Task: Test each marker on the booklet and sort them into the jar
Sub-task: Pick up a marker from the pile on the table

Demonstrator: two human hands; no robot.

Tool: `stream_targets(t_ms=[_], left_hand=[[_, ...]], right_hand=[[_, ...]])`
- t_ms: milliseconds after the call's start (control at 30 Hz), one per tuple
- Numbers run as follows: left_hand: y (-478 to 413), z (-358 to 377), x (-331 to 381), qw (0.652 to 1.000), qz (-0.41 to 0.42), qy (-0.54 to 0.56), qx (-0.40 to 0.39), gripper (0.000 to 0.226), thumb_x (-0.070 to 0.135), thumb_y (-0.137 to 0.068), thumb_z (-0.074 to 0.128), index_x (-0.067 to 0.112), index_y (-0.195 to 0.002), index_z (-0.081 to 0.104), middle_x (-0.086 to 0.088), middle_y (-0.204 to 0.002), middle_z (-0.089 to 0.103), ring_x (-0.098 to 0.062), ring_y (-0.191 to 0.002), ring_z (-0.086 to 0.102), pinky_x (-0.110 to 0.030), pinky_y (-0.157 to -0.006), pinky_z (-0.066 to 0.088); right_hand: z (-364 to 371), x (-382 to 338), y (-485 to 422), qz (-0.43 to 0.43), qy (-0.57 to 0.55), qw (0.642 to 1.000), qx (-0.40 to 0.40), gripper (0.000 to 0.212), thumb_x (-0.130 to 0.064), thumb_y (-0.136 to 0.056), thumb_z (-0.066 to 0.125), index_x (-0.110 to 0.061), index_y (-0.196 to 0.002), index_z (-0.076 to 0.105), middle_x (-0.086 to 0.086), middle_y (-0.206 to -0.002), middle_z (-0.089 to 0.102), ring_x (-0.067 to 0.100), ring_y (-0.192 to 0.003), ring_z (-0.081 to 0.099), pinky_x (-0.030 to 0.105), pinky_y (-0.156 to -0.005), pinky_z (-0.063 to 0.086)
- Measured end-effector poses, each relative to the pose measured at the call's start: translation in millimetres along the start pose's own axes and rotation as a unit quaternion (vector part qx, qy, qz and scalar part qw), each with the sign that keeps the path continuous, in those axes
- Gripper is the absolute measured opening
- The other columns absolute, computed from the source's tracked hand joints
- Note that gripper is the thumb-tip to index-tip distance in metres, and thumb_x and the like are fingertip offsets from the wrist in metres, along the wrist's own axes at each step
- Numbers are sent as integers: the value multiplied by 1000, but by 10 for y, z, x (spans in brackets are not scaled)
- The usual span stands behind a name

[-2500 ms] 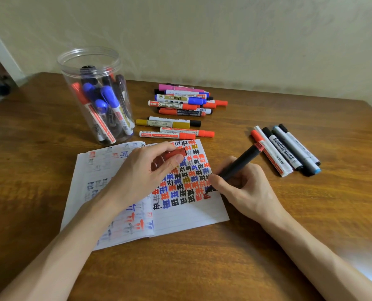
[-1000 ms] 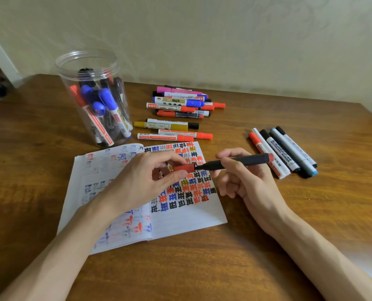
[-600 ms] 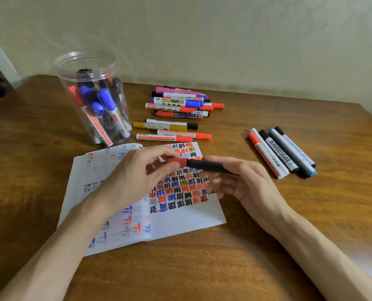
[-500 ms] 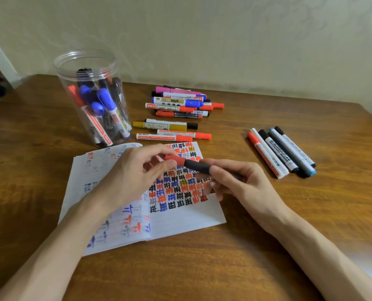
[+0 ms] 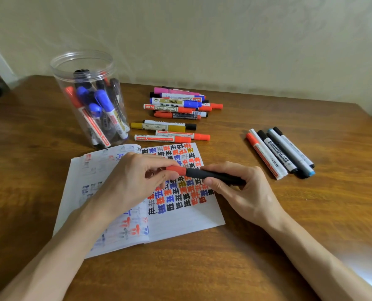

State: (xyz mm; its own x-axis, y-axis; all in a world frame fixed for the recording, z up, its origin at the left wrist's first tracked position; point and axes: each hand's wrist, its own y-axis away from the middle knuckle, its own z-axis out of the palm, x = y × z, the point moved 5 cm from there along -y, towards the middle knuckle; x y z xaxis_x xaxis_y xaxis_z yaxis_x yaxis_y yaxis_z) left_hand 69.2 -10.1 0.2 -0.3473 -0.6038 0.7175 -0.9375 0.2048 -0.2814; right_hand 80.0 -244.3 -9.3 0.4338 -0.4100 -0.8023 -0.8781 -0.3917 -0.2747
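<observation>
Wooden table (image 5: 267, 246). Open booklet (image 5: 180, 222) at centre, its right page crowded with coloured test marks. Clear jar (image 5: 61, 74) just behind the left page, markers standing inside. Loose markers (image 5: 176, 109) behind booklet, another row (image 5: 280, 153) at right. Hands close together above right page: left hand (image 5: 135, 181) pinches red cap (image 5: 176, 170), right hand (image 5: 241, 192) grips black marker (image 5: 211, 175); cap meets barrel.

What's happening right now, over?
Left hand pinches red cap, right hand grips black marker. Cap on marker, above booklet. Nothing blocks the jar.
</observation>
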Motion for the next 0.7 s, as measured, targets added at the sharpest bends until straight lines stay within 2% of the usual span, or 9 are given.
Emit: stream_targets(t_ms=[133,300,467,700], left_hand=[[10,19,48,1000,17,21,4,32,34,-81,70,37,-113,70,24,-87,74,0,-80,74,-21,-75,60],[18,17,78,999,20,39,19,29,39,-81,67,42,-110,69,16,-85,78,-4,-82,74,-29,-76,60],[12,27,64,999,15,42,19,30,34,-82,69,37,-112,71,17,-85,78,-4,-81,74,-26,-78,61],[9,25,76,997,0,73,-5,23,34,-85,69,42,-106,73,16,-84,76,-9,-84,74,-26,-80,59]], right_hand=[[11,6,5,-11,-4,1000,0,30,-25,-95,73,-16,-124,76,-12,-113,77,4,-105,73,21,-84,60],[21,-12,24,-25,0,1000,5,32,-25,-96,73,-14,-126,75,-10,-110,77,8,-106,73,23,-84,60],[21,-5,19,-25,-3,1000,5,31,-26,-96,73,-14,-124,76,-9,-109,77,11,-104,74,30,-84,62],[34,17,-1,-3,-38,999,-3,33,-27,-96,71,-13,-125,75,-9,-113,77,7,-107,73,26,-86,61]])
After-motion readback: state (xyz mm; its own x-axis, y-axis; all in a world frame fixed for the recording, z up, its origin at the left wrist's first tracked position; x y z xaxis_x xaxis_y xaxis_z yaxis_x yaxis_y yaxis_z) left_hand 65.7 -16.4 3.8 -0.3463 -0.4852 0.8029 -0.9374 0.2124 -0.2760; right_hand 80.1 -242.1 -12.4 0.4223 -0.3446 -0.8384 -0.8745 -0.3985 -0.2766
